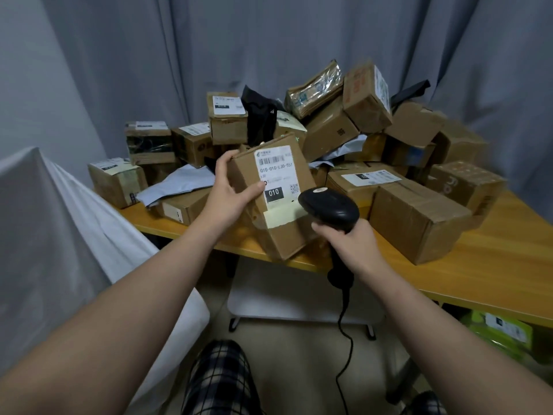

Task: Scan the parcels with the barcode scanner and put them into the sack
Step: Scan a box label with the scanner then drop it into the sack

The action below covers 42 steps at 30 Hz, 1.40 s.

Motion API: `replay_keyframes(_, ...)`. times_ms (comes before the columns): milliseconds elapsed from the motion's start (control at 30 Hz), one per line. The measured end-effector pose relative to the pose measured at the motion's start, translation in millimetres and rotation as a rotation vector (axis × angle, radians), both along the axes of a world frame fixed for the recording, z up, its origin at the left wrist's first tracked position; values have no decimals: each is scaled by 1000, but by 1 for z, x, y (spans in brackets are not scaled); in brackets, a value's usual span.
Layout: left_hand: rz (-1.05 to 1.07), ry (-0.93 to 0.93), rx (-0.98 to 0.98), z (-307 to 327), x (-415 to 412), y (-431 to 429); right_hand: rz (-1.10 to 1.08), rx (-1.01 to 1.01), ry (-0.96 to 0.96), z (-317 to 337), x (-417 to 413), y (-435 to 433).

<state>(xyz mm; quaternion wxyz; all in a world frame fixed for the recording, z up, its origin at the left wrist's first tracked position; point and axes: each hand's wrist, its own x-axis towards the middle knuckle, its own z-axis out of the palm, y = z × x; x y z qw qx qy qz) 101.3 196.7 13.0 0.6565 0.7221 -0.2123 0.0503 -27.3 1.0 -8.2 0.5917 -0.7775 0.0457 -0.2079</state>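
Scanning stage, by the look of it: left hand [229,193] gripping a brown parcel [287,238] by its upper left edge, thumb laid across the front face, fingers curled behind. Parcel tilted, label side toward the camera, lower end down over the front edge of the surface [493,265]; resting there or held clear, cannot tell. Over on the other side, right hand [350,247] wrapped round the handle of the black barcode scanner [329,208], head up just beside the lower right of the white label [276,172] and overlapping the parcel's right edge. Barcode near the label's top, above the scanner head; no scan light to be seen.

Next, probably: tip the scanner nose up toward the barcode, or slide the parcel down to meet it, and hold both steady. Then a swing left to the white sack [59,220], near the left elbow, mouth not in view.

Around: heap of further parcels [359,130] crowding the back of the surface, grey mailers [176,184] and a black bag [258,118] mixed in, a big carton [419,223] just right of the scanner. Scanner cable [344,339] hanging down beside knees in checked trousers [218,378]; a likely snag on any wide sweep. Green package [502,333] under the surface at right.
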Motion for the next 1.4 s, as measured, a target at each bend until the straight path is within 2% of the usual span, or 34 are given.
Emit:
replay_keyframes(100, -37, -106, 46, 14, -2, -4, -50, -5, -69, 13, 9, 5)
replay_keyframes(267, -16, -54, 9, 18, 2, 2, -79, -69, -154, 7, 13, 18)
replay_keyframes(533, 44, -34, -7, 17, -3, 10, -105, 57, -207, -6, 6, 33)
replay_keyframes(1100, 44, -14, -2, 14, -3, 14, -39, 100, -221, -1, -1, 36)
replay_keyframes(1400, 118, -94, 17, 15, -19, 11, -48, 71, -238, -4, 4, 34)
